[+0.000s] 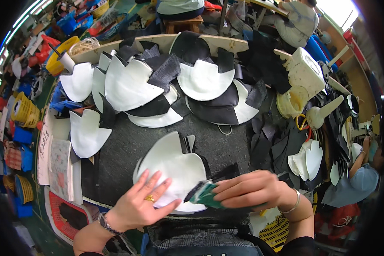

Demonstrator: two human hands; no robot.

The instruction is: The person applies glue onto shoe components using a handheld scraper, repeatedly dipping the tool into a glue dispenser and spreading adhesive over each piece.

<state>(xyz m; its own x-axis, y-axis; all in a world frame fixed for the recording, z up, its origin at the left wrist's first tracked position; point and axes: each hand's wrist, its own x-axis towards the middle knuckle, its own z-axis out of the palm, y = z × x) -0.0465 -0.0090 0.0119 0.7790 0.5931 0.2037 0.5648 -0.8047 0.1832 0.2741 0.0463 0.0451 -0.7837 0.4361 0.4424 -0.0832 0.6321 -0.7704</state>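
A curved white piece point(174, 162) with a notched top edge lies on the dark work surface in front of me, and black material shows beneath it. My left hand point(141, 201) rests on its lower left part with fingers spread, a ring on one of them. In my right hand point(252, 190), the fingers close round a flat green tool point(205, 197) with a dark, bristly-looking end, which seems to be a brush. That dark end is at the white piece's lower right edge; whether it touches I cannot tell.
Stacks of similar white and black pieces point(130, 85) line the table's far side. On the right stand a cream container point(292, 101), orange-handled scissors point(301, 123) and black cut pieces point(277, 141). A red-and-white basket point(55, 209) sits at lower left. Other people point(301, 21) work nearby.
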